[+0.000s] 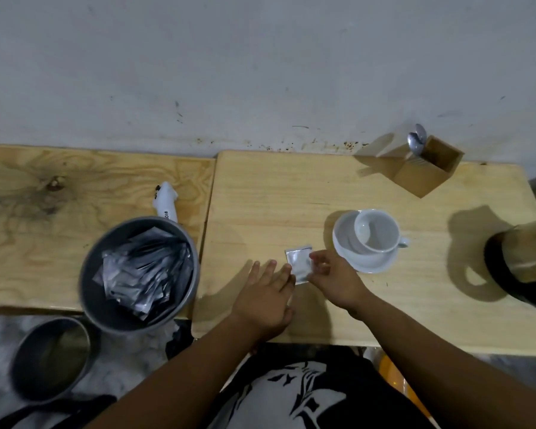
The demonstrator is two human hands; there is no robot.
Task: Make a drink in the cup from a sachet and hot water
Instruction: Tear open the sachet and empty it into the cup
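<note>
A small silver sachet point(298, 262) is just above the wooden table point(291, 193), left of the white cup. My right hand point(333, 278) pinches its right edge between thumb and fingers. My left hand point(268, 291) lies flat beside it, fingers spread, fingertips touching the sachet's left edge. The white cup point(376, 230) stands empty on a white saucer point(364, 258), its handle pointing right. A dark kettle or jug point(520, 258) sits at the right edge, partly cut off.
A grey bucket point(138, 274) holding several silver sachets stands at the left table's front edge. A wooden box point(427, 168) with spoons point(416, 140) sits at the back right. A white controller point(167, 201) lies behind the bucket. A metal bowl point(51, 357) sits lower left.
</note>
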